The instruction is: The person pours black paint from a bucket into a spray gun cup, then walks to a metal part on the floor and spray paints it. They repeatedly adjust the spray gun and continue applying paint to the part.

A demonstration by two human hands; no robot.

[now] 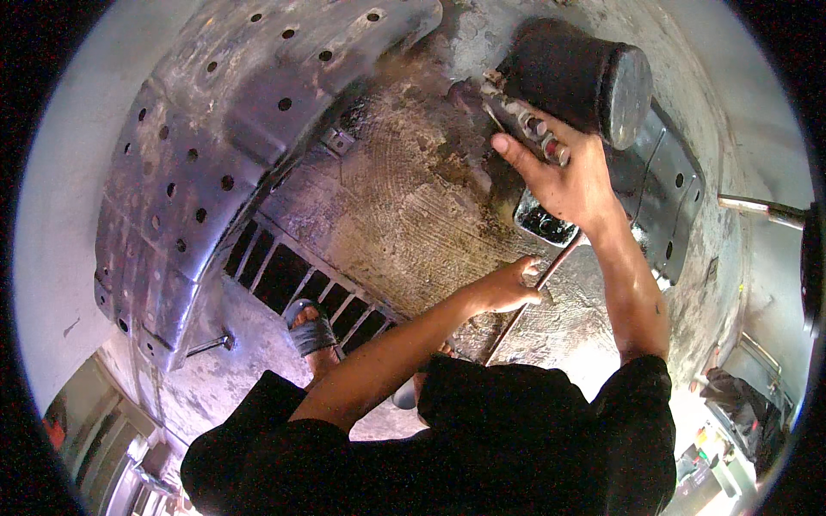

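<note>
My right hand (576, 176) is closed around a metal spray gun (529, 125) with knobs at its back end. The gun's tip points up and left, beside a black cylinder (559, 69) with a greyish round end. A thin reddish-brown hose (520, 314) runs from below my right hand toward my body. My left hand (503, 288) is open, thumb and fingers apart, with its fingertips close by the hose. Whether they touch it is hard to tell. Under my right wrist is a glossy black piece (548, 222) with rounded corners.
A large dark metal panel with several holes (185, 163) stands along the left. A floor grate (297, 279) lies near my sandalled foot (310, 331). Another black holed panel (662, 185) is at the right, by the wall. A metal rod (757, 206) juts in from the right.
</note>
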